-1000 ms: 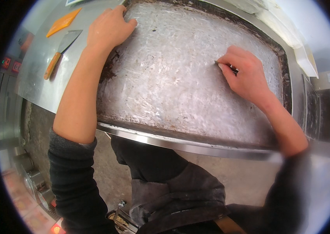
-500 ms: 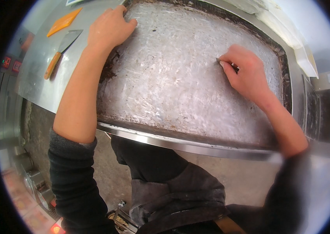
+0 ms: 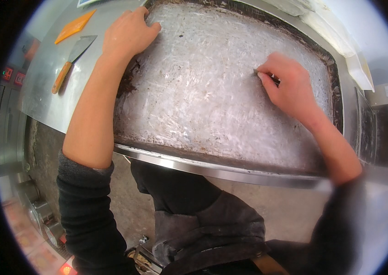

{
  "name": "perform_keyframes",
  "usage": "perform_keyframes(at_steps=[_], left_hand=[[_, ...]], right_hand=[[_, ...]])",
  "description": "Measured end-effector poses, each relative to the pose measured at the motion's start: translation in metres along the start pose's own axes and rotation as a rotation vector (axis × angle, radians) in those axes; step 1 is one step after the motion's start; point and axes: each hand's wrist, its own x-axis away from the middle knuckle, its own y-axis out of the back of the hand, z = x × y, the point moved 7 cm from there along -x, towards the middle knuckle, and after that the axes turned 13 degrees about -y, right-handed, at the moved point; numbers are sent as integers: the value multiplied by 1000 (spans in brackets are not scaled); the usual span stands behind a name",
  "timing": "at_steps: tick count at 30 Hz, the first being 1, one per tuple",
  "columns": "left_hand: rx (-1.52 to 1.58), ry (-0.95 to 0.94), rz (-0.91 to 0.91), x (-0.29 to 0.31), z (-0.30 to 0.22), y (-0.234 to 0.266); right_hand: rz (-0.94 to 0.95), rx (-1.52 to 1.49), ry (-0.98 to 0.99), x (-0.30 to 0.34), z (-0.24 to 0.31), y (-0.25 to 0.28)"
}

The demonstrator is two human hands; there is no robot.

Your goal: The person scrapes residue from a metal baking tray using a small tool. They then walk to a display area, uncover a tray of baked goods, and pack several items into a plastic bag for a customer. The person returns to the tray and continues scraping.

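Observation:
A large, scratched metal baking tray (image 3: 194,91) lies flat on the counter, its rim and edges dark with burnt residue. At its far left corner, my left hand (image 3: 132,32) is closed over the rim, thumb on the tray's surface; some fingertips are hidden. My right hand (image 3: 290,82) is over the right half of the tray. It pinches a small, thin dark piece (image 3: 256,71) between thumb and fingers, tip against the metal. Most of that piece is hidden in the hand, so its kind cannot be made out.
Left of the tray, a wooden-handled metal scraper (image 3: 67,68) and an orange flat plastic scraper (image 3: 75,26) lie on the steel counter (image 3: 40,98). White plastic bags (image 3: 327,27) sit beyond the far right edge. Steel equipment (image 3: 384,133) stands at the right.
Both arms hold nearly the same pose. The right hand has shifted very slightly, with the small dark piece still pinched in it.

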Motion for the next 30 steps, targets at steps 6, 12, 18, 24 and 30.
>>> perform_keyframes(at_steps=[6, 12, 18, 24, 30], left_hand=[[-4, -3, 0, -1, 1, -1], [-1, -20, -18, -2, 3, -4], [-14, -29, -40, 0, 2, -4], [-9, -20, -11, 0, 2, -2], [-5, -21, -12, -1, 2, -2]], right_hand=[[124, -74, 33, 2, 13, -2], [550, -317, 107, 19, 32, -5], [191, -6, 28, -6, 2, 9], [291, -188, -112, 2, -6, 3], [215, -58, -50, -1, -4, 3]])
